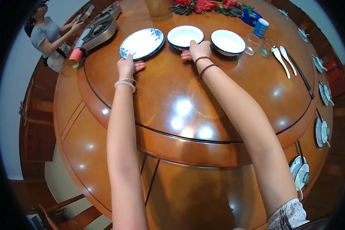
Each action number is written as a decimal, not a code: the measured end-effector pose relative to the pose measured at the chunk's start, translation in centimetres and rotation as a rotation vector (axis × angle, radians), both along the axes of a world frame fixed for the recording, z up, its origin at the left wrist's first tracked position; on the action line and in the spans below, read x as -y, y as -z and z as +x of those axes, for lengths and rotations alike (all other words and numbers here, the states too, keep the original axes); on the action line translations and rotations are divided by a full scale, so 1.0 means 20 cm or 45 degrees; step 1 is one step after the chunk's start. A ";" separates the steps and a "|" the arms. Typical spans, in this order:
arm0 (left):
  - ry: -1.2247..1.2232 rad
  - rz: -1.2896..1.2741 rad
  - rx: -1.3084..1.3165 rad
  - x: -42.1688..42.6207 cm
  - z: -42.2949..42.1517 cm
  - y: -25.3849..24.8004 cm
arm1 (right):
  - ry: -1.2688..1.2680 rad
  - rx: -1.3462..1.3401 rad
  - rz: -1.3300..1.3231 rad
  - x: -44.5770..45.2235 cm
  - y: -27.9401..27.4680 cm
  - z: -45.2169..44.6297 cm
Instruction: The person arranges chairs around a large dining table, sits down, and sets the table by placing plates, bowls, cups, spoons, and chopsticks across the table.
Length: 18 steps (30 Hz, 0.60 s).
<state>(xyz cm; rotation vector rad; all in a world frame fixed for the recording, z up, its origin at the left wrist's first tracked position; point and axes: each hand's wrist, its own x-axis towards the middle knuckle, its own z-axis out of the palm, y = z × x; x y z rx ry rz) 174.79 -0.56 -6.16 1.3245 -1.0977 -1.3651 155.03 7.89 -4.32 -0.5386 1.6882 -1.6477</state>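
My left hand (128, 67) grips the near edge of a white plate (140, 43) with a blue floral rim; its thumb lies on top and the fingers go underneath. A second plate edge seems to show below it. To the right, my right hand (197, 51) holds the near rim of a white bowl (185, 36) with a blue edge, thumb at the rim and fingers below. Another white bowl (228, 42) with a blue rim stands just right of that hand. All sit on or just over the wooden turntable (161, 103); I cannot tell whether the plate is lifted.
Right on the turntable are clear glasses (252, 45), a blue can (261, 28), white spoons (281, 63) and black chopsticks (299, 73). Red flowers (207, 5) lie at the back. A portable stove (100, 33) and red canister (76, 57) stand left, near another person (48, 36).
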 end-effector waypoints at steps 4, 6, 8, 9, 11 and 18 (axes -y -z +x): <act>0.080 -0.033 0.013 -0.01 0.01 0.00 | -0.082 0.138 -0.025 0.00 0.02 -0.01; 0.095 -0.044 0.004 -0.01 0.02 0.01 | -0.284 0.197 -0.064 -0.07 0.01 -0.03; 0.086 -0.047 -0.041 -0.02 0.02 0.02 | -0.401 0.071 -0.042 -0.21 0.02 -0.03; 0.037 -0.016 -0.064 -0.05 0.02 0.00 | -0.352 -0.068 -0.085 -0.35 0.01 0.01; 0.107 -0.046 -0.129 -0.10 0.05 0.00 | -0.629 -0.831 -0.123 -0.68 0.06 -0.04; -0.021 -0.078 -0.133 -0.51 0.13 0.01 | -0.732 -1.735 0.399 -1.74 -0.05 -0.25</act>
